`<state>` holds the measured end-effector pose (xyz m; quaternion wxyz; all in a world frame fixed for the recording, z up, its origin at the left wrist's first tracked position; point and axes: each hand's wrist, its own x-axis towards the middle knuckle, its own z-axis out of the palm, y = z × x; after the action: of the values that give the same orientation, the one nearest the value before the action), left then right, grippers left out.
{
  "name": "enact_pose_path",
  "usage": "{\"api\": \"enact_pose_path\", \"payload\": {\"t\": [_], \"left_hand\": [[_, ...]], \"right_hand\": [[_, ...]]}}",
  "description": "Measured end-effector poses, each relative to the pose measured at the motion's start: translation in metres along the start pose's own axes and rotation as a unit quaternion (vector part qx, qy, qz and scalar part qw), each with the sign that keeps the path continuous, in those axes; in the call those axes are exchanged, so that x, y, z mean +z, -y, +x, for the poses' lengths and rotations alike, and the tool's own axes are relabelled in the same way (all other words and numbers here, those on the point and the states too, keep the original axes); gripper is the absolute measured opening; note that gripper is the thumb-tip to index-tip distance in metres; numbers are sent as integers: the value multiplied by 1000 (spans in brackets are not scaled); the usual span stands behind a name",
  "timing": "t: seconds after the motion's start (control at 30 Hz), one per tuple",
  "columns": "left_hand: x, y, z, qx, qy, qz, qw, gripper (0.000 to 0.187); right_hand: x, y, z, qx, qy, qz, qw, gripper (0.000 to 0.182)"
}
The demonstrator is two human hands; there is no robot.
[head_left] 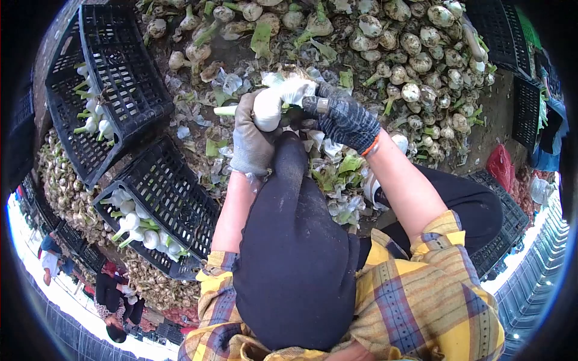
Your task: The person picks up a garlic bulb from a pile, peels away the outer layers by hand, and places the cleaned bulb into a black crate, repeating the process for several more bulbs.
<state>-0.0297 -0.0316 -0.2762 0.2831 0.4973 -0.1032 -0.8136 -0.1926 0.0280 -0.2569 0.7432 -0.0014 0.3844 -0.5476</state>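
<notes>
My left hand [248,141], in a grey-white glove, is wrapped round a white garlic bulb [267,111] whose short green stem sticks out to the left. My right hand [344,117], in a dark knitted glove with an orange cuff edge, is closed at the bulb's right side, its fingers on loose white skin [297,90] beside the bulb. A band or ring-like piece shows on one right finger. Both hands are close together above my knee. Whether a small tool is in the right hand is hidden.
Unpeeled garlic [421,63] is heaped at the upper right. Peeled skins [343,180] and leaves litter the ground. Black crates [123,66] at the left hold white garlic bulbs [129,222]. A red bag [500,168] lies at the right. Other people [111,301] are at the lower left.
</notes>
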Motion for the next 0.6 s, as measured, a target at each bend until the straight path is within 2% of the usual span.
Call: {"api": "enact_pose_path", "payload": {"t": [0.07, 0.1, 0.2, 0.3, 0.33, 0.37, 0.43, 0.47, 0.5, 0.53, 0.6], "left_hand": [[0, 3, 2, 93, 1, 93, 991, 30], [-2, 3, 4, 88, -2, 70, 994, 31], [1, 3, 2, 110, 34, 94, 989, 34], [10, -3, -1, 49, -55, 177, 981, 35], [7, -1, 1, 41, -50, 144, 988, 34], [4, 0, 5, 33, -43, 110, 992, 34], [4, 3, 5, 12, -45, 54, 997, 35], [6, 4, 2, 37, -47, 58, 997, 33], [8, 4, -1, 62, -48, 62, 995, 31], [9, 4, -2, 86, -49, 66, 993, 29], [9, 3, -1, 71, -47, 21, 996, 26]], "right_hand": [[9, 12, -3, 8, 19, -77, 997, 45], [10, 11, 0, 18, -31, -115, 993, 44], [-3, 2, 11, -22, -36, -350, 936, 45], [7, -3, 12, -85, -107, -461, 877, 37], [14, -3, 9, -99, -128, -495, 854, 36], [25, -2, 6, -83, -157, -425, 887, 24], [14, -8, 11, -64, -156, -158, 973, 23], [8, -12, 15, -52, -148, -18, 987, 23], [1, -14, 18, -26, -120, 50, 991, 17], [-5, -17, 19, -32, -126, 61, 990, 17], [-11, -18, 19, -44, -138, 82, 986, 17]]}}
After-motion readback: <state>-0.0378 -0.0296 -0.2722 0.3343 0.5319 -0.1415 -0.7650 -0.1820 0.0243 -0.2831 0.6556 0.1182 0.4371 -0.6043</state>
